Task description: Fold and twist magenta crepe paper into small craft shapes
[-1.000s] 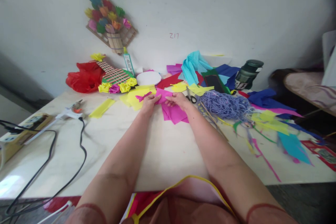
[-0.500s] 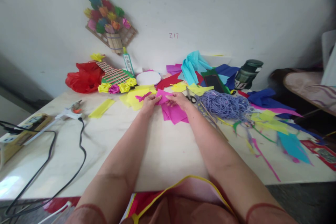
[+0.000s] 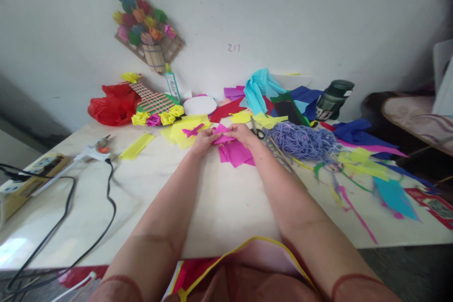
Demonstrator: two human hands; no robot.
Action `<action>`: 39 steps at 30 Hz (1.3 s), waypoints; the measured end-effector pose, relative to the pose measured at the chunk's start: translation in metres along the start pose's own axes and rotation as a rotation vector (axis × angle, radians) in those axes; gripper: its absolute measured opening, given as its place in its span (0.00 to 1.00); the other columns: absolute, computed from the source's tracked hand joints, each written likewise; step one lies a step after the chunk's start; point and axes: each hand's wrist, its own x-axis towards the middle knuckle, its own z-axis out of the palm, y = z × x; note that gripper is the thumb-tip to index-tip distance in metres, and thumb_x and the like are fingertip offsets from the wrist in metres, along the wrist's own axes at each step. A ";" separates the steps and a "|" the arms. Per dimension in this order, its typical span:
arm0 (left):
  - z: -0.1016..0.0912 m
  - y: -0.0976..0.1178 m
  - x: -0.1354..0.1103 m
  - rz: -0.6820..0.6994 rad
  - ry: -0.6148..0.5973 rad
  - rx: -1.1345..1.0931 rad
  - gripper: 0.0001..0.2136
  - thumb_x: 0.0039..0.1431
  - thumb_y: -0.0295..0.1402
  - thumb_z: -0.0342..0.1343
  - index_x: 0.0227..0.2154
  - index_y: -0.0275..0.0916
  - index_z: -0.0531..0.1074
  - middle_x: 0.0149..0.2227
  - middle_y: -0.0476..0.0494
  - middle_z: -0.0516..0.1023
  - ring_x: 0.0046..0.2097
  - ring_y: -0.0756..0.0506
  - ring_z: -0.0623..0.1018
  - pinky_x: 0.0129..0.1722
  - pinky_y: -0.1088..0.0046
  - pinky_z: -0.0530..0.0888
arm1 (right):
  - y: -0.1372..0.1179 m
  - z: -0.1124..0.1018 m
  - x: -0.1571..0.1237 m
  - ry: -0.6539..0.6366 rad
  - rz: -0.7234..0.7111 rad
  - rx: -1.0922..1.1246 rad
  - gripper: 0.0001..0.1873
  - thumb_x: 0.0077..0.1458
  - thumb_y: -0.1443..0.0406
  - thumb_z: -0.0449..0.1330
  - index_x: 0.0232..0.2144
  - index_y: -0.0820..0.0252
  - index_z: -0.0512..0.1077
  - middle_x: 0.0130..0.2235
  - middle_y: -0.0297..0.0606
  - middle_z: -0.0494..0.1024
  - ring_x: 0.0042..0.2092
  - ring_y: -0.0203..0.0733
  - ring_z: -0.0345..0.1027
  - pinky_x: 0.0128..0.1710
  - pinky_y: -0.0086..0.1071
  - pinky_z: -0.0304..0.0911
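Both of my hands pinch one piece of pink crepe paper (image 3: 221, 134) above the middle of the table. My left hand (image 3: 205, 140) grips its left side, and my right hand (image 3: 241, 134) holds its right upper edge with thumb and fingers. The paper looks partly folded between them. More magenta crepe paper (image 3: 238, 154) lies flat just under my right hand. A twisted magenta paper piece (image 3: 193, 130) rests on yellow crepe paper (image 3: 180, 133) left of my left hand. Beside my right hand lie black-handled scissors (image 3: 259, 133).
A tangle of purple string (image 3: 300, 140) and paper scraps lie to the right, near a dark green jar (image 3: 334, 99). At left are a glue gun (image 3: 94, 152), its black cord and a power strip (image 3: 31, 174). A decorated guitar shape (image 3: 155, 104) stands against the wall.
The pink paper has been tilted and folded between my fingers. My right hand's fingers have shifted to its upper edge, and my left hand's grip has moved slightly.
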 end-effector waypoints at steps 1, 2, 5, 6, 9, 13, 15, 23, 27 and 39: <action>0.000 0.000 0.000 -0.009 -0.008 -0.007 0.16 0.38 0.41 0.68 0.22 0.34 0.71 0.20 0.47 0.74 0.22 0.48 0.73 0.26 0.71 0.70 | 0.000 0.000 0.000 0.004 -0.001 -0.004 0.14 0.32 0.65 0.70 0.19 0.62 0.68 0.16 0.26 0.69 0.19 0.31 0.63 0.21 0.25 0.61; 0.000 -0.001 0.001 -0.012 -0.014 -0.014 0.16 0.38 0.41 0.68 0.23 0.34 0.72 0.20 0.47 0.74 0.23 0.48 0.74 0.27 0.70 0.71 | 0.000 0.000 0.000 0.007 -0.002 -0.008 0.14 0.32 0.65 0.70 0.19 0.62 0.68 0.15 0.27 0.69 0.19 0.31 0.63 0.21 0.25 0.61; -0.001 -0.002 0.002 -0.005 -0.030 -0.034 0.16 0.37 0.41 0.68 0.24 0.34 0.72 0.21 0.46 0.75 0.24 0.48 0.75 0.28 0.70 0.72 | 0.000 0.000 0.000 0.008 0.002 -0.016 0.14 0.33 0.65 0.70 0.19 0.62 0.68 0.15 0.27 0.70 0.19 0.31 0.62 0.21 0.25 0.61; -0.001 -0.003 0.002 -0.003 -0.037 -0.042 0.16 0.37 0.41 0.68 0.24 0.34 0.72 0.21 0.46 0.75 0.24 0.47 0.75 0.28 0.70 0.72 | 0.000 0.000 0.000 0.007 0.004 -0.013 0.14 0.33 0.65 0.70 0.19 0.62 0.68 0.15 0.28 0.70 0.18 0.31 0.62 0.21 0.25 0.60; -0.002 -0.004 0.003 0.007 -0.056 -0.063 0.15 0.37 0.40 0.68 0.24 0.34 0.72 0.22 0.47 0.75 0.24 0.48 0.75 0.27 0.71 0.72 | 0.000 0.000 0.000 0.010 0.002 0.008 0.12 0.33 0.66 0.70 0.20 0.62 0.69 0.16 0.28 0.71 0.19 0.31 0.62 0.21 0.25 0.60; -0.003 -0.005 0.003 0.029 -0.043 -0.070 0.15 0.38 0.38 0.68 0.24 0.34 0.72 0.22 0.47 0.75 0.23 0.49 0.74 0.26 0.72 0.71 | -0.001 0.000 0.000 0.018 0.004 0.012 0.10 0.35 0.68 0.68 0.22 0.62 0.70 0.17 0.27 0.71 0.20 0.31 0.63 0.22 0.25 0.60; -0.003 -0.005 0.003 0.028 -0.031 -0.075 0.15 0.37 0.38 0.69 0.24 0.34 0.72 0.23 0.47 0.75 0.23 0.50 0.74 0.26 0.73 0.71 | 0.000 0.000 0.000 0.022 0.006 0.015 0.10 0.35 0.68 0.68 0.22 0.62 0.71 0.17 0.27 0.71 0.20 0.31 0.63 0.22 0.25 0.60; -0.001 -0.002 0.002 0.021 -0.013 -0.153 0.14 0.36 0.35 0.69 0.26 0.34 0.74 0.23 0.48 0.76 0.24 0.50 0.75 0.27 0.72 0.73 | 0.001 0.000 0.001 0.027 -0.004 0.092 0.10 0.33 0.70 0.67 0.24 0.62 0.73 0.19 0.28 0.73 0.21 0.31 0.63 0.22 0.25 0.60; 0.000 0.000 0.000 0.000 0.012 -0.186 0.15 0.35 0.33 0.69 0.28 0.34 0.74 0.23 0.48 0.76 0.25 0.49 0.76 0.28 0.70 0.74 | 0.000 0.001 0.001 0.062 -0.004 0.082 0.07 0.35 0.72 0.64 0.23 0.62 0.75 0.19 0.29 0.74 0.21 0.30 0.62 0.22 0.24 0.59; -0.004 -0.001 0.000 -0.015 0.017 -0.255 0.13 0.36 0.29 0.67 0.30 0.34 0.75 0.25 0.46 0.77 0.26 0.47 0.77 0.30 0.69 0.76 | 0.002 -0.003 0.000 -0.010 -0.034 0.106 0.05 0.36 0.72 0.63 0.23 0.63 0.75 0.20 0.31 0.76 0.21 0.30 0.64 0.24 0.25 0.62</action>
